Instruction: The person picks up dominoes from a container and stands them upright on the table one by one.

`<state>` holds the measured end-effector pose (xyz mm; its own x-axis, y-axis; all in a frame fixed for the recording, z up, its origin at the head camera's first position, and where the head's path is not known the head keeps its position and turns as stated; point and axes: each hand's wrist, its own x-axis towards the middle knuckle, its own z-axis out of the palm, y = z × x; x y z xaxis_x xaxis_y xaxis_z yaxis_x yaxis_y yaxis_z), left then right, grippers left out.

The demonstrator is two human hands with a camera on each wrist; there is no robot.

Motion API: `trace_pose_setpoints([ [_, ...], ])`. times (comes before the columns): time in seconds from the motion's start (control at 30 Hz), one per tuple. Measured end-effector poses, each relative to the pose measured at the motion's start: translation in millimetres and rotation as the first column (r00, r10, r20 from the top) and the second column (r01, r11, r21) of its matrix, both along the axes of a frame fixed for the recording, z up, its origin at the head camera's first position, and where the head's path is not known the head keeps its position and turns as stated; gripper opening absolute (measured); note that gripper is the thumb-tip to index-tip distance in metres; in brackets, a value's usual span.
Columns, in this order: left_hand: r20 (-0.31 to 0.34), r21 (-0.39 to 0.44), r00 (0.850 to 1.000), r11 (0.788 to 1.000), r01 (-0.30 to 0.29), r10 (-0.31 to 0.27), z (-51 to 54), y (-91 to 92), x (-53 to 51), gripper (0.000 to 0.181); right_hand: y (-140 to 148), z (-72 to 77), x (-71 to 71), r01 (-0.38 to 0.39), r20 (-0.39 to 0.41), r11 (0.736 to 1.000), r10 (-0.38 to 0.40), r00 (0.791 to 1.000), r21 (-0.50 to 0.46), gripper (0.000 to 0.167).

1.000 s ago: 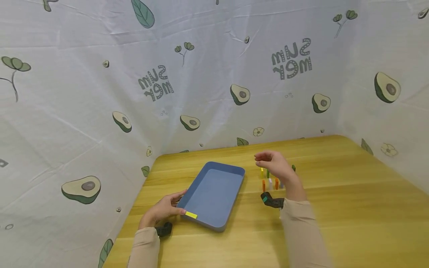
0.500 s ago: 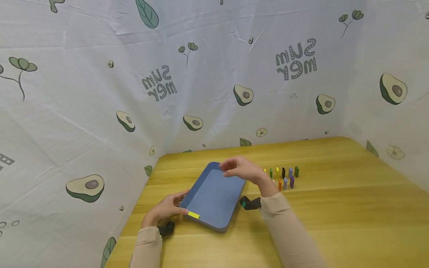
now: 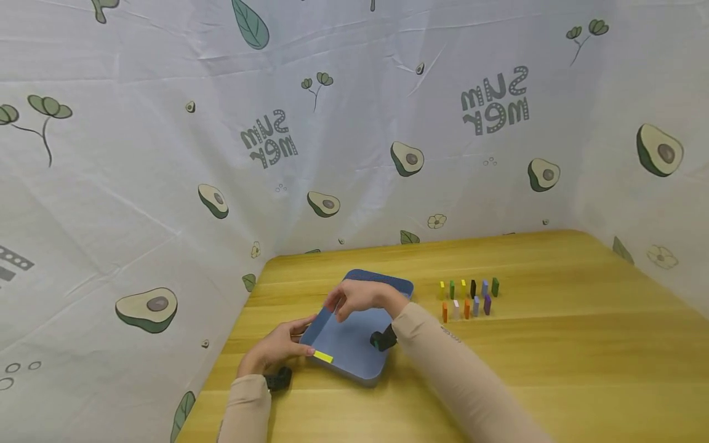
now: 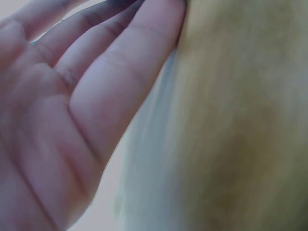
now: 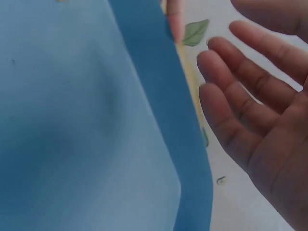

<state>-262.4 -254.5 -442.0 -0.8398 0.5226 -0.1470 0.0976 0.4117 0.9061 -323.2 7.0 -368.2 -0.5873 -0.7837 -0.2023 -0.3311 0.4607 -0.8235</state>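
A blue-grey rectangular tray (image 3: 352, 341) lies on the wooden table. My left hand (image 3: 279, 348) grips its near left corner, thumb at the near rim and fingers along the left side. Beside the thumb, a flat yellow strip (image 3: 323, 357) sits at the near rim; whether it is loose cannot be told. My right hand (image 3: 360, 296) hovers over the tray with loosely bent fingers, and nothing shows in it. In the right wrist view its fingers (image 5: 240, 91) are spread apart near the tray wall (image 5: 166, 91). The left wrist view shows mostly the left palm (image 4: 43, 120).
Right of the tray, several small coloured blocks stand upright in two rows, among them a black block (image 3: 473, 288), an orange block (image 3: 445, 312) and a purple block (image 3: 487, 305). A printed cloth (image 3: 354, 154) hangs behind the table (image 3: 554, 344).
My right hand has moved left from above the standing blocks to over the tray, uncovering the rows. The left hand keeps its grip on the tray. The head view has shifted slightly.
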Motion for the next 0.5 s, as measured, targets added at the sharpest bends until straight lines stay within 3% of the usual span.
trace_pose_setpoints([
  [0.17, -0.015, -0.042, 1.0, 0.999, -0.024, 0.023, 2.0, 0.5, 0.9, 0.086, -15.4, -7.3, -6.6, -0.083, 0.076, 0.996, 0.08, 0.994, 0.032, 0.047],
  [0.5, -0.009, -0.028, 0.999, 0.999, -0.034, 0.034, 0.6, 0.9, -1.6, 0.083, -34.5, -23.7, -9.3, -0.184, 0.185, 0.976, 0.16, 0.97, 0.115, 0.051],
])
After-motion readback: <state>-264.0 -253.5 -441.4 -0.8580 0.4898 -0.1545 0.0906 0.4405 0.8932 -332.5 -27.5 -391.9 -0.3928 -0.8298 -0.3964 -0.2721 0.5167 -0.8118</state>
